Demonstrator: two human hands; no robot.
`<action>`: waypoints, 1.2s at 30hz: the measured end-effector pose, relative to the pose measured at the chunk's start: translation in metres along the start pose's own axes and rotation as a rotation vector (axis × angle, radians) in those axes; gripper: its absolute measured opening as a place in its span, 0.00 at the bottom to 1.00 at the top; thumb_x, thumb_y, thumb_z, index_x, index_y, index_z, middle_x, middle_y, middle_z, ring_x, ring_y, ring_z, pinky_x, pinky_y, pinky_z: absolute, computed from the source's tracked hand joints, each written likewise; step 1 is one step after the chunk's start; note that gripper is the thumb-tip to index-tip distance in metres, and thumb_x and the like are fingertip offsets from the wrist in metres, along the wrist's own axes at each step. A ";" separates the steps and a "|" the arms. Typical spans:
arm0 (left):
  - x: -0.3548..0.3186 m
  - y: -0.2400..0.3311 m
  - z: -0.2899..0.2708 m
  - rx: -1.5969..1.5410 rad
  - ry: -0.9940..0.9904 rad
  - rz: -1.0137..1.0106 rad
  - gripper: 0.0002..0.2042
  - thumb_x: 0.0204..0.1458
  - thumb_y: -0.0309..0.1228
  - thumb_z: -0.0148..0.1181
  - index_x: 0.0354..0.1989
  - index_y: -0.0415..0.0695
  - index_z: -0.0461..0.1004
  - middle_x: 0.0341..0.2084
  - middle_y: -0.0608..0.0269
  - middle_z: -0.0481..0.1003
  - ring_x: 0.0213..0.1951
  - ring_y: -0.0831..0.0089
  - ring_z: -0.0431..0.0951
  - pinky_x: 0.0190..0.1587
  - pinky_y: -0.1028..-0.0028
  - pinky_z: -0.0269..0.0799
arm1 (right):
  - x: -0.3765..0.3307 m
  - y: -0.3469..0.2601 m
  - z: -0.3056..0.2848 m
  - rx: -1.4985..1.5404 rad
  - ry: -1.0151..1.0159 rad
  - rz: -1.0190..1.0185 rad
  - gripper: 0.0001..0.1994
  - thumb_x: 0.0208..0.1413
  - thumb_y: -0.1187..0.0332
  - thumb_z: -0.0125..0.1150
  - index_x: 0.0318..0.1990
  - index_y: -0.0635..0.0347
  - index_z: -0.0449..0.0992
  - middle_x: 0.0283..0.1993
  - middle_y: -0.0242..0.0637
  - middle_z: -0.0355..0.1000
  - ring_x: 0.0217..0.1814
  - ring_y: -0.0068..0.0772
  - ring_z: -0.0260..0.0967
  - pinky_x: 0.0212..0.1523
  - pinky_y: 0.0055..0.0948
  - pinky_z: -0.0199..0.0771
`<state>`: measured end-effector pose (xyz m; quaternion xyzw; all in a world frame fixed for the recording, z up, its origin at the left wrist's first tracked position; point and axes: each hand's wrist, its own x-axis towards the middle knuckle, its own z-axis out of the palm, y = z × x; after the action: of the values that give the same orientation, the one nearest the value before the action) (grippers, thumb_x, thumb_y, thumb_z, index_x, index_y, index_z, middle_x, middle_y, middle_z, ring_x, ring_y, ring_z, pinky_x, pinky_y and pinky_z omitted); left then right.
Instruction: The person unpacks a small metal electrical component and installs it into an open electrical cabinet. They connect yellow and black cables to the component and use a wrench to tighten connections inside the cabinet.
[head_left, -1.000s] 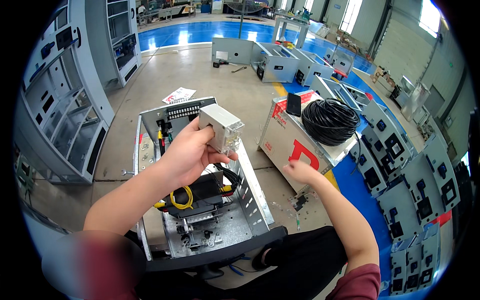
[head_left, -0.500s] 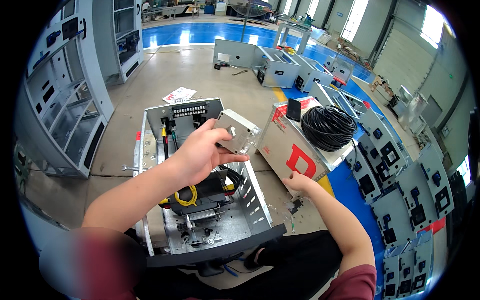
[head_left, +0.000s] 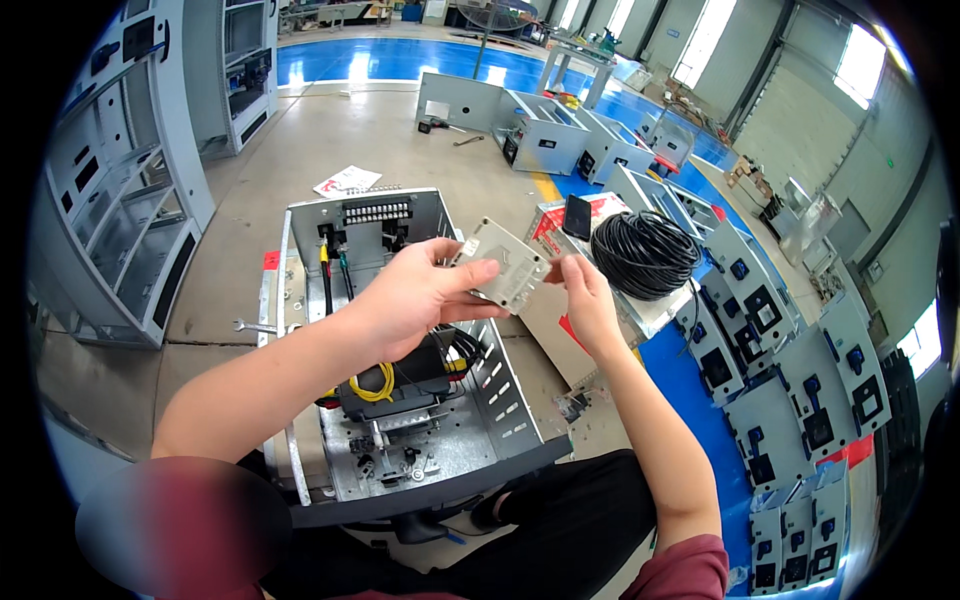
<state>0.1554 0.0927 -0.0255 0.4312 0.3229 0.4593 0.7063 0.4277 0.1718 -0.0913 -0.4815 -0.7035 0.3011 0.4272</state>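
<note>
My left hand [head_left: 410, 297] grips a small grey rectangular module [head_left: 503, 263] and holds it up over an open grey metal chassis [head_left: 505, 400]. The fingertips of my right hand [head_left: 585, 296] touch the module's right edge; I cannot tell whether they pinch a small part there. Inside the chassis lie a black component with yellow wires [head_left: 375, 383], black cables and a terminal strip [head_left: 376, 212] at the far wall.
A coil of black cable [head_left: 645, 253] rests on a white and red box [head_left: 560, 330] to the right. Grey panels with square cutouts [head_left: 790, 360] lie on the blue floor. Grey cabinets [head_left: 120, 200] stand at the left; more enclosures [head_left: 540, 125] sit farther off.
My right hand has risen from the white and red box up to the module's right edge. My left hand has turned the module and lowered it a little.
</note>
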 end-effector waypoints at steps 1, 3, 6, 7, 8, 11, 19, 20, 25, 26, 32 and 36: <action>-0.002 0.001 0.001 0.002 0.013 0.016 0.27 0.64 0.36 0.67 0.62 0.33 0.62 0.53 0.48 0.77 0.51 0.56 0.84 0.59 0.65 0.81 | 0.000 -0.020 0.009 0.177 -0.031 -0.069 0.24 0.72 0.51 0.49 0.53 0.67 0.77 0.51 0.43 0.79 0.53 0.36 0.77 0.57 0.37 0.73; -0.005 0.002 0.006 0.000 0.024 0.043 0.26 0.64 0.36 0.67 0.60 0.33 0.63 0.52 0.48 0.77 0.52 0.56 0.84 0.60 0.64 0.81 | -0.003 -0.047 0.017 0.417 -0.139 -0.124 0.24 0.72 0.50 0.51 0.57 0.65 0.74 0.53 0.38 0.77 0.56 0.32 0.73 0.60 0.35 0.70; -0.007 -0.001 0.002 -0.050 0.040 0.069 0.22 0.64 0.35 0.66 0.56 0.33 0.64 0.52 0.48 0.77 0.52 0.56 0.84 0.61 0.62 0.80 | -0.014 -0.084 0.031 0.419 -0.286 -0.074 0.24 0.72 0.56 0.57 0.65 0.64 0.67 0.55 0.37 0.74 0.58 0.26 0.70 0.61 0.30 0.68; -0.007 -0.002 -0.001 -0.066 0.049 0.082 0.22 0.65 0.35 0.65 0.56 0.33 0.64 0.52 0.48 0.77 0.51 0.56 0.84 0.61 0.61 0.80 | -0.012 -0.084 0.034 0.433 -0.289 -0.101 0.24 0.71 0.57 0.58 0.65 0.64 0.66 0.55 0.38 0.74 0.58 0.27 0.70 0.61 0.30 0.69; -0.008 -0.002 -0.002 -0.064 0.071 0.101 0.21 0.68 0.39 0.61 0.56 0.34 0.66 0.52 0.47 0.78 0.50 0.56 0.84 0.61 0.61 0.80 | -0.010 -0.084 0.038 0.448 -0.293 -0.128 0.24 0.71 0.57 0.58 0.66 0.64 0.66 0.56 0.39 0.74 0.58 0.27 0.70 0.61 0.30 0.69; -0.012 0.006 -0.008 -0.058 0.039 0.029 0.22 0.70 0.45 0.56 0.57 0.36 0.69 0.49 0.47 0.80 0.48 0.58 0.85 0.57 0.61 0.82 | -0.003 -0.083 0.042 0.513 -0.289 -0.104 0.25 0.70 0.58 0.60 0.67 0.63 0.65 0.52 0.38 0.75 0.54 0.26 0.71 0.56 0.29 0.72; -0.026 0.062 -0.051 0.568 0.155 0.143 0.38 0.68 0.63 0.43 0.51 0.32 0.79 0.25 0.51 0.83 0.25 0.73 0.78 0.42 0.74 0.72 | 0.010 -0.114 0.045 0.788 -0.273 0.072 0.24 0.73 0.52 0.53 0.65 0.61 0.65 0.47 0.42 0.78 0.34 0.37 0.82 0.25 0.26 0.75; -0.029 0.073 -0.059 0.609 0.218 0.156 0.37 0.68 0.61 0.43 0.49 0.32 0.79 0.23 0.52 0.81 0.21 0.74 0.76 0.40 0.74 0.73 | 0.014 -0.115 0.046 0.787 -0.303 0.104 0.23 0.74 0.52 0.52 0.64 0.61 0.66 0.46 0.42 0.79 0.33 0.36 0.81 0.25 0.25 0.75; -0.021 0.070 -0.093 0.642 0.425 0.174 0.24 0.69 0.49 0.50 0.48 0.35 0.75 0.21 0.56 0.78 0.15 0.74 0.74 0.22 0.76 0.70 | 0.049 -0.105 0.082 0.627 -0.422 0.229 0.23 0.74 0.51 0.52 0.61 0.63 0.66 0.43 0.43 0.79 0.28 0.34 0.78 0.25 0.25 0.75; -0.014 0.064 -0.095 0.715 0.437 0.177 0.21 0.69 0.47 0.51 0.50 0.37 0.74 0.25 0.57 0.78 0.17 0.72 0.77 0.22 0.75 0.73 | 0.059 -0.101 0.092 0.552 -0.427 0.223 0.24 0.73 0.51 0.53 0.62 0.63 0.64 0.43 0.43 0.79 0.28 0.33 0.78 0.25 0.25 0.75; 0.037 0.025 -0.124 0.905 0.404 0.418 0.18 0.68 0.43 0.54 0.43 0.37 0.78 0.29 0.61 0.78 0.33 0.73 0.75 0.39 0.68 0.72 | 0.080 -0.097 0.130 0.273 -0.446 0.007 0.27 0.72 0.55 0.57 0.67 0.65 0.60 0.39 0.39 0.76 0.27 0.26 0.75 0.25 0.24 0.73; 0.037 0.030 -0.131 0.841 0.352 0.244 0.18 0.68 0.42 0.54 0.40 0.38 0.79 0.28 0.64 0.77 0.31 0.76 0.74 0.36 0.72 0.72 | 0.065 -0.094 0.134 0.217 -0.385 -0.107 0.24 0.73 0.55 0.56 0.67 0.63 0.64 0.39 0.35 0.74 0.30 0.21 0.72 0.28 0.23 0.72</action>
<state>0.0460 0.1737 -0.0560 0.6305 0.5427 0.4343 0.3455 0.2575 0.1976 -0.0538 -0.3283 -0.7601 0.4384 0.3498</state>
